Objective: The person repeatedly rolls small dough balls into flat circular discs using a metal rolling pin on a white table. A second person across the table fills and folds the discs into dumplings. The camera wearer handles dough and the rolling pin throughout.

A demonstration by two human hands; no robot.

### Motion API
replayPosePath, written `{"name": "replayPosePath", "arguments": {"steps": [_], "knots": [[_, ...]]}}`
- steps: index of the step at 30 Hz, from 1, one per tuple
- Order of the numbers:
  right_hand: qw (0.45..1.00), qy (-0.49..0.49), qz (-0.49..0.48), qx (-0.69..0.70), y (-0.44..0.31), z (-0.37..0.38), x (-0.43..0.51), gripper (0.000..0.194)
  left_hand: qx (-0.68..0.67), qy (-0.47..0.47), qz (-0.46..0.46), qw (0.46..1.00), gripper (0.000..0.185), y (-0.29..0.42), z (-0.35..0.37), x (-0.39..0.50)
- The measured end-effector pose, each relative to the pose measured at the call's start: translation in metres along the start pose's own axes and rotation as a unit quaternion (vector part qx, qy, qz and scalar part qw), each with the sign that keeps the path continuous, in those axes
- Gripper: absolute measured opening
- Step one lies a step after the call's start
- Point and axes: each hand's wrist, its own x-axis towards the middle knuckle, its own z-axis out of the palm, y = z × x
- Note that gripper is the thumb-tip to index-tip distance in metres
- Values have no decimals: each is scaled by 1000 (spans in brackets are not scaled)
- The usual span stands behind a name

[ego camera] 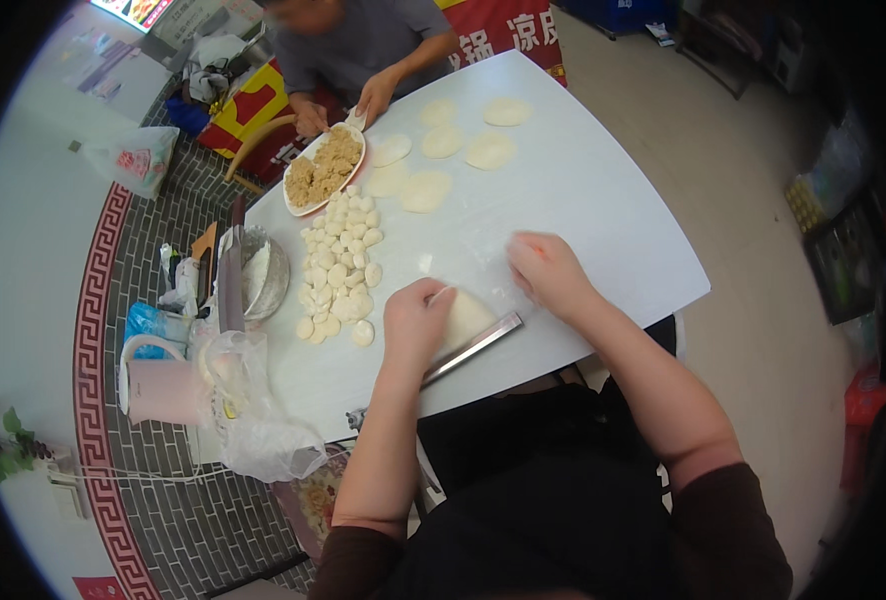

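Observation:
My left hand (419,319), fingers curled, grips the edge of a pale dough wrapper (467,315) on the white table. A shiny metal bar (477,346) lies slantwise along the near side of that wrapper, its far end partly behind my left wrist. To the right, my right hand (544,268) is blurred and curled over the table; whether it holds anything is hidden. Many small dough pieces (338,262) are heaped left of my left hand. Farther off, several flat round wrappers (426,191) lie spread out.
A co-worker's hands (372,97) are at an oval plate of brown filling (327,169), one with a wrapper. A metal bowl with flour (267,277), a pink electric kettle (162,390) and plastic bags (244,405) stand at the left. The table's right corner (708,287) juts out.

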Motion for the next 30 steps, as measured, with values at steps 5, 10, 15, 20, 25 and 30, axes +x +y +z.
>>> {"name": "replayPosePath", "arguments": {"steps": [5,10,15,20,25,30], "knots": [[1000,19,-10,-6,5,-3,-7,26,-147,-27,-28,988,24,-2,5,-14],[1000,-7,-8,-8,1,3,15,26,48,-30,34,998,23,2,7,-1],[1000,-2,7,19,2,-7,-23,26,-27,55,-35,997,19,-6,-4,-11],[997,41,-46,-34,0,3,2,27,-32,20,37,999,15,-5,10,-21],[998,38,-29,-38,8,6,14,27,55,-13,23,998,18,-5,2,-5],[999,18,33,-3,14,-5,-14,26,-96,-3,-78,992,25,-7,-5,-14]]}}
